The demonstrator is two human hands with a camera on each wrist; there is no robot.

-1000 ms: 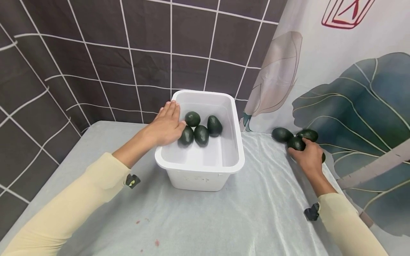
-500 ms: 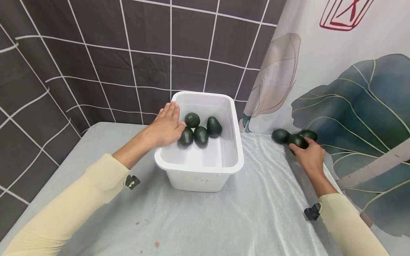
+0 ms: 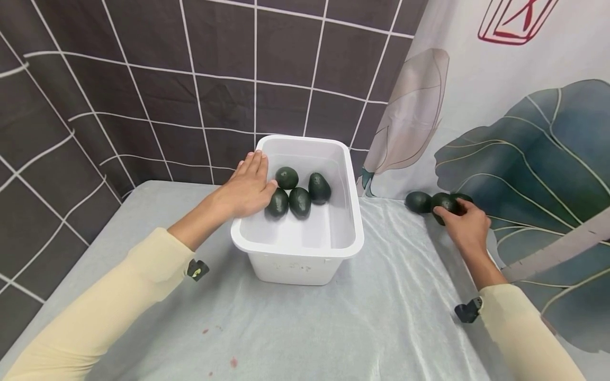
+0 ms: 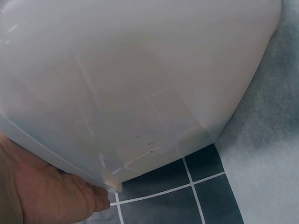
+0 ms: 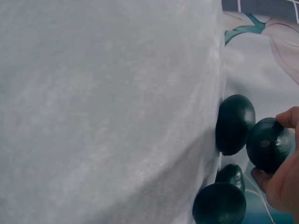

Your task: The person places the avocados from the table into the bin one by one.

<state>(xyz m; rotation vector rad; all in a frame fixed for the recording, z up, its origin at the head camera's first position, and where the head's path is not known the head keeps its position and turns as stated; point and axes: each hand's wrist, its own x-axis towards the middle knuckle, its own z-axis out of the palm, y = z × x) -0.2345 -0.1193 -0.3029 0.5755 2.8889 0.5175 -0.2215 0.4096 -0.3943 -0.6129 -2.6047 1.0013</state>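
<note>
My left hand (image 3: 247, 186) lies with straight fingers along the left rim of a white plastic tub (image 3: 294, 267). In the left wrist view that hand (image 4: 56, 193) is beside the tub's wall (image 4: 140, 93). Several dark green avocados sit in the tub, among them one avocado (image 3: 319, 188) at the right. At the table's right edge my right hand (image 3: 469, 225) pinches an avocado (image 3: 442, 205) between thumb and fingers. The right wrist view has this avocado (image 5: 266, 147) raised beside another avocado (image 5: 235, 124). Two more avocados lie lower, one avocado (image 5: 219, 204) overlapping the other.
A grey cloth (image 3: 295, 328) covers the table. Dark tiled-pattern fabric (image 3: 219, 100) hangs behind and at the left. A leaf-print curtain (image 3: 524, 153) borders the right side, close to the loose avocados.
My right hand has lifted its avocado slightly up and away from the pile, shifting a little right. The left hand and the tub stay in place.
</note>
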